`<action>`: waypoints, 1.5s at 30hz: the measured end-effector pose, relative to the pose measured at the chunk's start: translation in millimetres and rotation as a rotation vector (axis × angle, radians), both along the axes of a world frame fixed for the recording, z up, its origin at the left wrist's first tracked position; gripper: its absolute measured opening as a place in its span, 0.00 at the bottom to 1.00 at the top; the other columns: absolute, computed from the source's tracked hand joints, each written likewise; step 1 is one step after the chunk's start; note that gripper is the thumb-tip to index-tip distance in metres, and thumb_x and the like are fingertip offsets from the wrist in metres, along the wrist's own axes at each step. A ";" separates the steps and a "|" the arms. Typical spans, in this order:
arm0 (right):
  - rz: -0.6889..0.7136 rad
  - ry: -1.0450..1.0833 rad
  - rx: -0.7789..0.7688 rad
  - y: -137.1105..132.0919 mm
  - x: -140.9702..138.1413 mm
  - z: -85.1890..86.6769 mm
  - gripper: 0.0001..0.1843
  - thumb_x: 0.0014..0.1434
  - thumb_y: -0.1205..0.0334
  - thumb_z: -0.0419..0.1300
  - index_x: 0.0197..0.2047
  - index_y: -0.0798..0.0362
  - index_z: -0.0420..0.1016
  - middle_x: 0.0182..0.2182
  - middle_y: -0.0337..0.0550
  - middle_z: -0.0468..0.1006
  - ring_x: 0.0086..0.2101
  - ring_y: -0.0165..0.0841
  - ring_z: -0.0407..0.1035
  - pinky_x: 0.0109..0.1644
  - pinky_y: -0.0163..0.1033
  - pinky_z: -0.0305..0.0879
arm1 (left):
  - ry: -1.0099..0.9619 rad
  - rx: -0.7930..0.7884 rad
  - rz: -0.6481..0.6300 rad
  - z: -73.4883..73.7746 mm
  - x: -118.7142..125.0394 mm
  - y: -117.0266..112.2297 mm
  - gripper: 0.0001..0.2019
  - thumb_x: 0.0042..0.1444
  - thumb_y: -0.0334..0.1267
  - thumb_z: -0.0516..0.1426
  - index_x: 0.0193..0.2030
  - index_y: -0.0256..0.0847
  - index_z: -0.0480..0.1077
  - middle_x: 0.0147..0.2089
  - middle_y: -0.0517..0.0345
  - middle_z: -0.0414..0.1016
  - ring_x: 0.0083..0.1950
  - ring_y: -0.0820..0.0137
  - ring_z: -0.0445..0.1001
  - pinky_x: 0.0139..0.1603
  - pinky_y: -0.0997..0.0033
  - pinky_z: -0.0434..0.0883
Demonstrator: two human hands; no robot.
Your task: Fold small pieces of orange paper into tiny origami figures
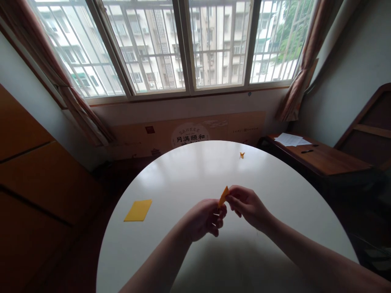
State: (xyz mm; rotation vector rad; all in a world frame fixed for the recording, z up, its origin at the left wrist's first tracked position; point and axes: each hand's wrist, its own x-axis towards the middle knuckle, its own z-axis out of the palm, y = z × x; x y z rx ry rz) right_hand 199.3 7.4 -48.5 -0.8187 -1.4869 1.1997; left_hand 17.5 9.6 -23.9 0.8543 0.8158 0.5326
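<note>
A small folded piece of orange-yellow paper (224,194) is held up between my two hands, above the middle of the white round table (189,167). My left hand (207,217) pinches its lower end, with the other fingers curled below. At its upper right side, my right hand (246,203) grips the paper between thumb and fingers. The fingertips hide part of the folds. A tiny folded orange paper figure (242,155) stands near the table's far edge. Flat on the left side of the table lies a stack of square yellow paper (138,210).
Beyond the table, a printed cardboard panel (244,122) leans under the barred window (214,44). To the right is a wooden side table (332,156) bearing white sheets (291,139) and a dark pen-like object (307,151). An orange-brown cabinet (33,179) stands at the left.
</note>
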 end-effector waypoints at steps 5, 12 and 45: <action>0.067 0.140 -0.142 -0.3 3.1 3.7 0.20 0.59 0.44 0.65 0.35 0.54 0.77 0.23 0.36 0.71 0.20 0.25 0.61 0.19 0.30 0.55 | 0.000 0.238 0.117 7.9 -0.3 -0.2 0.18 0.50 0.51 0.65 0.34 0.36 0.71 0.28 0.61 0.66 0.23 0.77 0.65 0.17 0.80 0.66; 0.110 0.189 -0.200 -0.7 3.8 3.0 0.18 0.59 0.46 0.67 0.35 0.55 0.78 0.24 0.37 0.72 0.20 0.24 0.62 0.18 0.29 0.56 | 0.006 0.396 0.212 5.1 0.1 -0.3 0.19 0.44 0.49 0.70 0.31 0.34 0.75 0.26 0.56 0.73 0.23 0.74 0.69 0.16 0.80 0.66; 0.073 0.335 -0.329 1.2 -5.6 -7.4 0.18 0.54 0.47 0.71 0.36 0.53 0.79 0.22 0.36 0.71 0.21 0.25 0.61 0.17 0.27 0.56 | 0.219 0.796 0.262 -3.7 5.8 -4.4 0.09 0.54 0.39 0.62 0.32 0.35 0.73 0.25 0.58 0.72 0.24 0.74 0.70 0.19 0.78 0.70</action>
